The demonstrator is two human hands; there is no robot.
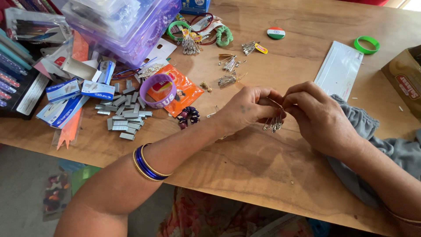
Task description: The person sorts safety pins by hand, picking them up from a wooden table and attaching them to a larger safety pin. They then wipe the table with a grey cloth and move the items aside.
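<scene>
My left hand (247, 109) and my right hand (316, 115) meet fingertip to fingertip above the wooden table (263, 162). Between them hangs a bunch of silver safety pins (274, 123), strung on one pin that both hands pinch. Blue and gold bangles (147, 163) circle my left forearm. More safety pin bunches (228, 72) lie on the table just beyond my hands.
Loose staple strips (123, 116), small staple boxes (81, 90), a purple wristband (158, 91) on an orange packet and a clear purple box (127, 24) crowd the left. A white sleeve (338, 68), green bands (366, 44), a round badge (276, 33) and a cardboard box (405, 77) sit right.
</scene>
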